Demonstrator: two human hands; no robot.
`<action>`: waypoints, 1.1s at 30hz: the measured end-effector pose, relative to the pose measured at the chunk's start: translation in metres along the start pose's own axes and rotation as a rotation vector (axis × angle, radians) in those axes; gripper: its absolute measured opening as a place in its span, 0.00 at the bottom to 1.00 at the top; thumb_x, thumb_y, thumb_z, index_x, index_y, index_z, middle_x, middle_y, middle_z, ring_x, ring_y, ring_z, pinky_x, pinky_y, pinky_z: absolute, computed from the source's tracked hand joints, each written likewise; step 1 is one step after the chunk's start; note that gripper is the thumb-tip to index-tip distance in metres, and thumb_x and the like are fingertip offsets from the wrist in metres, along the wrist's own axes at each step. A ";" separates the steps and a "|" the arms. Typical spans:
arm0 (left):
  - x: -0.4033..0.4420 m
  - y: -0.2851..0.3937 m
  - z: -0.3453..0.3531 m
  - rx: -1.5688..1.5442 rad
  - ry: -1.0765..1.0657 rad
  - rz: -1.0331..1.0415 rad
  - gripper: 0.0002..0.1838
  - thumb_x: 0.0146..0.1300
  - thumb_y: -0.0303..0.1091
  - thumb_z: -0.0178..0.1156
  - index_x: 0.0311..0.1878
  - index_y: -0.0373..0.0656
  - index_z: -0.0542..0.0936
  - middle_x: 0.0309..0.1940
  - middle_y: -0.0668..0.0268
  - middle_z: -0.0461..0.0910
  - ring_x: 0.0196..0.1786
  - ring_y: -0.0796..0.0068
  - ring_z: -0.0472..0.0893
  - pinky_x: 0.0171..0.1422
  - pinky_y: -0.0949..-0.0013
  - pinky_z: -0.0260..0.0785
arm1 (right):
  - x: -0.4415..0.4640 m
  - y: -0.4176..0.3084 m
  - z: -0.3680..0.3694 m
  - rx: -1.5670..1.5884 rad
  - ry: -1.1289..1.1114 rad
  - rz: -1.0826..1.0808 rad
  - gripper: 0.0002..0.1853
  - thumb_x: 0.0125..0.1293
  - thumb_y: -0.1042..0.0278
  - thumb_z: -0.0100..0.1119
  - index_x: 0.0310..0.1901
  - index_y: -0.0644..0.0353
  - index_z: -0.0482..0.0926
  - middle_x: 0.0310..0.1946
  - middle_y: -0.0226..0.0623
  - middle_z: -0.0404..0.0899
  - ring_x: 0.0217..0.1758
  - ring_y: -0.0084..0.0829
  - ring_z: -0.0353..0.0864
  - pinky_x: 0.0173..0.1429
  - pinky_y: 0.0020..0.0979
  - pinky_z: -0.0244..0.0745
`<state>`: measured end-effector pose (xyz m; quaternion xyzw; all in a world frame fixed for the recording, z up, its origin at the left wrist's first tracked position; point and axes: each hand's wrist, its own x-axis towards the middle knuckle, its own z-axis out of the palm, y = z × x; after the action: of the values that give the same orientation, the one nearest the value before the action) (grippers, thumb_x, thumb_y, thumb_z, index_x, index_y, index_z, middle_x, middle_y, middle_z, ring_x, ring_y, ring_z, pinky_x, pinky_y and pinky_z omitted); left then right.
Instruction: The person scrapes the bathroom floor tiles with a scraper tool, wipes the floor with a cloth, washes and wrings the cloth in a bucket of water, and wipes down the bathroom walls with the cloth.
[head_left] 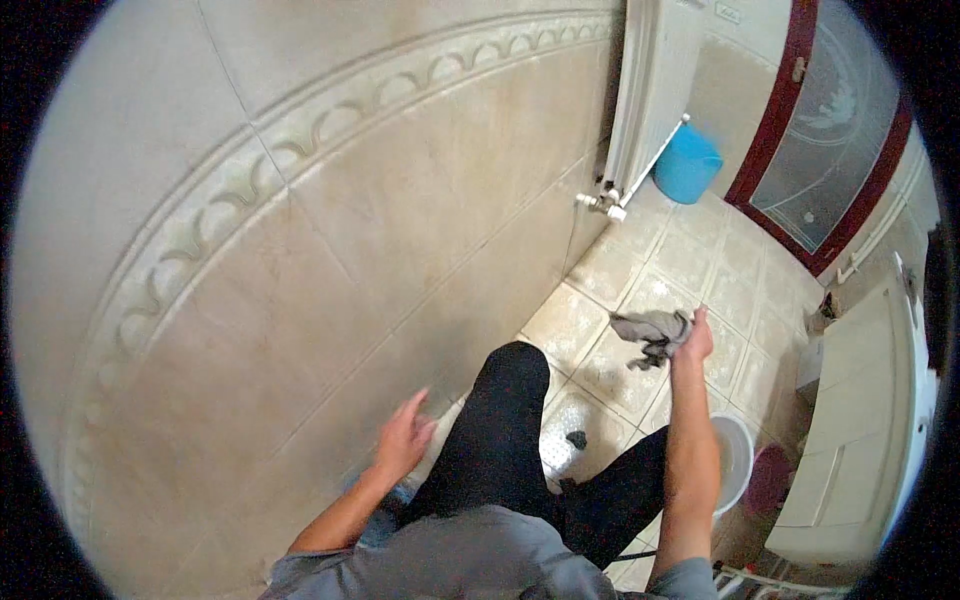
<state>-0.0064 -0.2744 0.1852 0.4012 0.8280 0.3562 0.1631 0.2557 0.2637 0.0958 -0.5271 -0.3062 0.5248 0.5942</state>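
My right hand (696, 340) is stretched forward over the tiled floor, gripping a crumpled, dirty grey rag (652, 330) that hangs out to its left. My left hand (405, 437) is beside the beige tiled wall (400, 250), its fingers extended and holding nothing. Whether its fingertips touch the wall I cannot tell. Below, between my knees, a small dark lump (577, 439) lies on the wet, shiny floor tiles (600, 375).
A white bucket (735, 462) stands close to my right forearm, next to a pink basin (770, 480). Farther off are a blue bucket (688, 165), a radiator pipe with valve (605, 205) and a red-framed glass door (830, 130). A cream cabinet (845, 430) lines the right side.
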 end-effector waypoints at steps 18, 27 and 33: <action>0.066 -0.009 0.021 -0.821 0.351 0.236 0.32 0.72 0.35 0.51 0.74 0.36 0.52 0.64 0.55 0.70 0.59 0.65 0.76 0.60 0.62 0.70 | -0.447 -0.144 0.280 0.343 -0.937 -1.663 0.23 0.56 0.58 0.66 0.53 0.49 0.76 0.66 0.47 0.65 0.74 0.53 0.61 0.73 0.59 0.57; 0.024 -0.150 0.064 0.061 0.105 -0.095 0.28 0.69 0.28 0.57 0.69 0.35 0.63 0.61 0.49 0.72 0.56 0.63 0.78 0.58 0.62 0.72 | -0.395 -0.235 0.374 0.630 -0.756 -1.862 0.19 0.56 0.58 0.65 0.52 0.42 0.80 0.59 0.43 0.73 0.65 0.48 0.72 0.72 0.59 0.59; -0.013 -0.149 0.059 0.020 0.088 -0.310 0.25 0.69 0.30 0.58 0.67 0.37 0.66 0.58 0.50 0.74 0.55 0.64 0.78 0.57 0.63 0.72 | -0.176 -0.226 0.472 0.197 -0.271 -1.009 0.25 0.64 0.69 0.54 0.65 0.57 0.70 0.61 0.52 0.68 0.65 0.52 0.68 0.71 0.45 0.61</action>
<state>-0.0472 -0.3209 0.0369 0.2541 0.8898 0.3358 0.1760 -0.1550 0.2654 0.4649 -0.1835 -0.5451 0.2634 0.7745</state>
